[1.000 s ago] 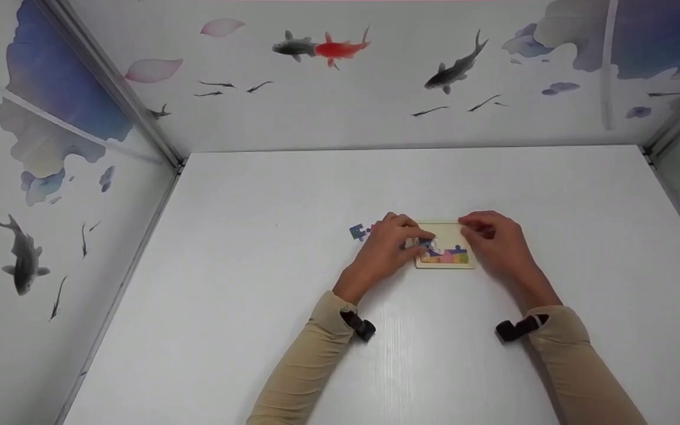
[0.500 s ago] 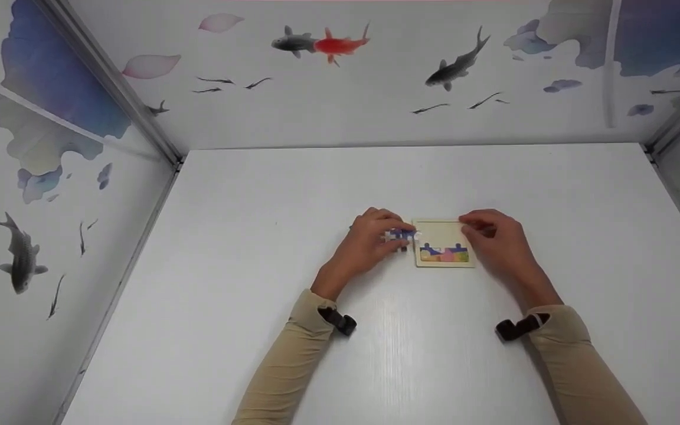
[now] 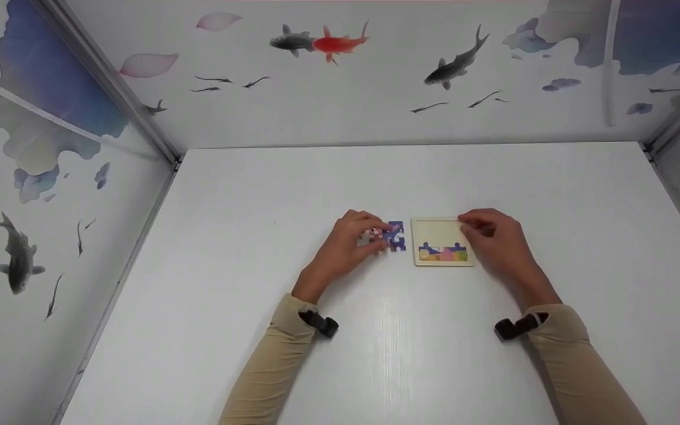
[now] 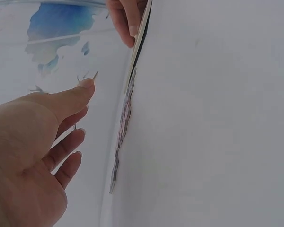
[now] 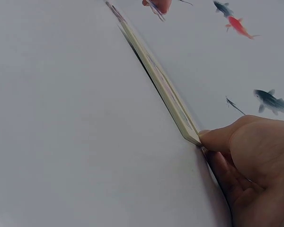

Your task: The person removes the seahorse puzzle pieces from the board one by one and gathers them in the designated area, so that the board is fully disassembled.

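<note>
Left hand pinching a piece, right hand gripping the frame.
From my end, the left hand [image 3: 346, 241] is above the loose puzzle pieces [image 3: 398, 235] on the white table [image 3: 399, 360], with a thin piece [image 4: 96, 74] pinched at the thumb; it's edge-on in the wrist cam, so I can't really make out its shape. The puzzle tray [image 3: 437, 231] sits just right of those, joined pieces [image 3: 444, 254] along its near side, and my right hand [image 3: 498, 239] holds its right edge.

Free tabletop [image 3: 422, 354] before tray [image 3: 438, 231], wall [image 3: 340, 118] behind
</note>
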`<control>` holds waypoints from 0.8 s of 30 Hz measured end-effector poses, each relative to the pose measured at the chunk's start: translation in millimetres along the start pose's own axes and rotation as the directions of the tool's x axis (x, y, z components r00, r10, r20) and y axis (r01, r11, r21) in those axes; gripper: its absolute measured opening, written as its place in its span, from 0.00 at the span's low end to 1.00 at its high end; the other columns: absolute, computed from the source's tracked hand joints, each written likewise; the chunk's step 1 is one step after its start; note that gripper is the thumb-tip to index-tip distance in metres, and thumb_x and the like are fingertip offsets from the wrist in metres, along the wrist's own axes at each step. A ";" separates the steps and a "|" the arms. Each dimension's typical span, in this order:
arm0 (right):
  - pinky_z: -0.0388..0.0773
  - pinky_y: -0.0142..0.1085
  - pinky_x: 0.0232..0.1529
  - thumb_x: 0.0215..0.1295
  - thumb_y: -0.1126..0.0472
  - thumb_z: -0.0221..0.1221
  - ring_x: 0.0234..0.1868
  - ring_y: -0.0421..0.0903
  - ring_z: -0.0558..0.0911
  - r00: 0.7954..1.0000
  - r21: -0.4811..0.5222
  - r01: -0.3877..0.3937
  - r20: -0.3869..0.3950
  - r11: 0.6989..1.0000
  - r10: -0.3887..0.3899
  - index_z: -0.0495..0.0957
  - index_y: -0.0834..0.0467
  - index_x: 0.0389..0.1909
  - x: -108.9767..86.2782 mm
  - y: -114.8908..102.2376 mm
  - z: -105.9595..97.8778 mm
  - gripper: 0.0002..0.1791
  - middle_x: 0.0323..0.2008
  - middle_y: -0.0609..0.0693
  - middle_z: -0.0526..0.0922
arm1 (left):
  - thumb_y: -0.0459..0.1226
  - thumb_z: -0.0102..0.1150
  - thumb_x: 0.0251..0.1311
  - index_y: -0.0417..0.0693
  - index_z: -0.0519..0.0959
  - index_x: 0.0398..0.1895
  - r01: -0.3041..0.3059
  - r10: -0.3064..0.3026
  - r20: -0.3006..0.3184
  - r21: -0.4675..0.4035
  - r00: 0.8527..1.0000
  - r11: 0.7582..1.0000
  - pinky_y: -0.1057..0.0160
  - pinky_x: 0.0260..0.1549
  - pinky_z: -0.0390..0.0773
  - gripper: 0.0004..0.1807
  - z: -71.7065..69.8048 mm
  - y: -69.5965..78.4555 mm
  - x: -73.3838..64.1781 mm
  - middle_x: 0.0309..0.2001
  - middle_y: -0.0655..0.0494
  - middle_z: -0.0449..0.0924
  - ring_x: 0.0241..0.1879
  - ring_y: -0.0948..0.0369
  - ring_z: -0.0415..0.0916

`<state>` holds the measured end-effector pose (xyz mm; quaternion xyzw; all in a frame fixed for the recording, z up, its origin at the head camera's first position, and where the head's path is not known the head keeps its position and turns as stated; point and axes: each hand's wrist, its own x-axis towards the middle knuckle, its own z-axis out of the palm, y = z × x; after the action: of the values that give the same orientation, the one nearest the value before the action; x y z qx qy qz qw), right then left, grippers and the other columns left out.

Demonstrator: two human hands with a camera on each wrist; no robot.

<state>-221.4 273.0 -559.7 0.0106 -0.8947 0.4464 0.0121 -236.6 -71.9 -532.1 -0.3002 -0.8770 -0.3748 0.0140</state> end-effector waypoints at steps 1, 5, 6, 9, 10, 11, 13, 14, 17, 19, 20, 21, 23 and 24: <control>0.75 0.22 0.50 0.80 0.53 0.63 0.53 0.47 0.80 1.000 0.001 0.000 -0.002 1.000 0.000 0.86 0.46 0.63 0.0 -0.5 -0.2 0.15 0.58 0.49 0.84 | 0.40 0.73 0.70 0.56 0.88 0.61 0.001 -0.001 -0.003 -0.002 1.000 1.000 0.55 0.60 0.79 0.17 -1.3 -1.8 -1.3 0.56 0.58 0.87 0.59 0.56 0.77; 0.76 0.24 0.50 0.80 0.52 0.63 0.52 0.47 0.80 1.000 -0.005 -0.003 -0.010 1.000 0.003 0.86 0.45 0.63 -0.8 -1.5 -0.3 0.15 0.58 0.48 0.84 | 0.40 0.75 0.68 0.57 0.88 0.62 0.015 -0.015 -0.013 -0.020 1.000 1.000 0.56 0.63 0.79 0.20 -6.1 -9.0 -7.4 0.56 0.60 0.88 0.60 0.58 0.76; 0.76 0.25 0.50 0.80 0.53 0.64 0.52 0.47 0.80 1.000 0.001 -0.010 -0.010 1.000 0.010 0.86 0.45 0.63 -1.2 -1.5 -0.2 0.15 0.58 0.48 0.84 | 0.40 0.75 0.68 0.57 0.88 0.63 0.018 -0.019 -0.014 -0.024 1.000 1.000 0.56 0.64 0.79 0.20 -7.5 -10.7 -9.3 0.56 0.60 0.88 0.60 0.59 0.76; 0.76 0.25 0.51 0.80 0.52 0.63 0.53 0.47 0.80 1.000 -0.006 -0.013 -0.003 1.000 0.013 0.86 0.45 0.63 -2.6 -0.8 0.0 0.15 0.59 0.48 0.84 | 0.40 0.75 0.67 0.57 0.89 0.61 0.033 -0.033 -0.016 -0.034 0.999 0.999 0.55 0.64 0.79 0.20 -11.8 -16.0 -16.1 0.56 0.60 0.88 0.59 0.59 0.76; 0.76 0.25 0.51 0.80 0.52 0.63 0.53 0.48 0.80 1.000 -0.006 -0.018 -0.001 1.000 0.018 0.86 0.45 0.63 -2.5 -0.5 0.1 0.15 0.58 0.48 0.84 | 0.39 0.76 0.67 0.57 0.89 0.60 0.036 -0.036 -0.017 -0.037 0.999 0.999 0.54 0.64 0.79 0.19 -13.8 -17.8 -18.2 0.55 0.59 0.88 0.59 0.59 0.77; 0.76 0.25 0.51 0.80 0.52 0.63 0.53 0.48 0.80 1.000 -0.008 -0.020 0.001 1.000 0.020 0.86 0.45 0.63 -2.5 -0.5 0.0 0.16 0.59 0.48 0.83 | 0.39 0.76 0.67 0.57 0.90 0.59 0.040 -0.040 -0.019 -0.039 0.999 0.998 0.54 0.64 0.79 0.18 -15.8 -19.5 -20.2 0.55 0.59 0.88 0.58 0.59 0.77; 0.76 0.24 0.50 0.80 0.52 0.63 0.53 0.48 0.80 1.000 -0.012 -0.026 0.006 1.000 0.026 0.85 0.44 0.63 -2.1 -0.1 -0.2 0.15 0.59 0.48 0.83 | 0.39 0.76 0.67 0.57 0.91 0.56 0.046 -0.047 -0.022 -0.045 0.999 0.998 0.53 0.64 0.79 0.15 -19.7 -23.2 -23.6 0.54 0.59 0.88 0.59 0.58 0.78; 0.76 0.24 0.50 0.80 0.52 0.63 0.53 0.48 0.80 1.000 -0.012 -0.030 0.006 0.999 0.031 0.85 0.44 0.63 -1.8 0.1 -0.3 0.15 0.59 0.47 0.83 | 0.38 0.76 0.67 0.57 0.91 0.55 0.049 -0.051 -0.023 -0.049 0.998 0.998 0.53 0.65 0.79 0.15 -21.5 -25.1 -24.9 0.54 0.59 0.88 0.59 0.58 0.78; 0.76 0.25 0.50 0.80 0.52 0.63 0.53 0.47 0.80 0.999 -0.012 -0.033 0.005 0.999 0.033 0.85 0.44 0.63 -1.2 -0.2 -0.2 0.15 0.59 0.47 0.83 | 0.38 0.76 0.67 0.56 0.92 0.53 0.057 -0.058 -0.021 -0.059 0.998 0.997 0.52 0.65 0.78 0.13 -26.3 -30.0 -27.4 0.53 0.59 0.89 0.59 0.58 0.79; 0.77 0.26 0.50 0.80 0.52 0.63 0.53 0.47 0.80 1.000 -0.012 -0.030 0.005 0.999 0.030 0.85 0.44 0.64 -1.2 -0.3 -0.1 0.16 0.58 0.47 0.83 | 0.38 0.76 0.67 0.56 0.92 0.53 0.061 -0.062 -0.010 -0.056 0.998 0.997 0.52 0.65 0.78 0.13 -29.0 -32.4 -28.5 0.52 0.59 0.90 0.59 0.57 0.79; 0.76 0.26 0.51 0.80 0.52 0.63 0.53 0.47 0.80 1.000 -0.013 -0.026 0.004 1.000 0.026 0.85 0.44 0.64 -1.4 -0.5 0.0 0.16 0.58 0.47 0.83 | 0.39 0.76 0.67 0.57 0.93 0.52 0.066 -0.066 -0.002 -0.050 0.998 0.997 0.52 0.65 0.78 0.12 -30.1 -33.3 -28.8 0.52 0.58 0.90 0.59 0.57 0.79; 0.76 0.27 0.51 0.80 0.53 0.63 0.53 0.47 0.80 1.000 -0.013 -0.026 0.005 1.000 0.026 0.85 0.45 0.64 -1.3 -0.5 0.0 0.16 0.58 0.47 0.83 | 0.39 0.76 0.67 0.56 0.93 0.52 0.068 -0.067 0.006 -0.044 0.998 0.997 0.52 0.65 0.78 0.12 -31.2 -33.8 -29.2 0.52 0.58 0.90 0.59 0.56 0.80; 0.76 0.28 0.52 0.80 0.53 0.63 0.53 0.47 0.80 1.000 -0.017 -0.024 0.007 1.000 0.024 0.85 0.45 0.64 -1.0 -0.6 0.2 0.16 0.58 0.48 0.83 | 0.39 0.75 0.67 0.56 0.93 0.51 0.075 -0.074 0.022 -0.035 0.997 0.997 0.52 0.65 0.78 0.11 -33.0 -34.8 -30.0 0.52 0.57 0.90 0.58 0.56 0.80; 0.76 0.28 0.52 0.80 0.53 0.63 0.53 0.47 0.80 1.000 -0.018 -0.028 0.009 0.999 0.028 0.85 0.44 0.64 -0.7 -0.7 0.3 0.16 0.58 0.47 0.83 | 0.40 0.75 0.68 0.56 0.93 0.50 0.078 -0.077 0.027 -0.029 0.997 0.997 0.52 0.65 0.78 0.10 -33.8 -35.3 -30.5 0.52 0.57 0.90 0.58 0.56 0.80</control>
<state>-220.7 272.4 -559.4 0.0000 -0.8987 0.4386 0.0021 -237.4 -129.2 -538.3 -0.2710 -0.8823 -0.3845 -0.0166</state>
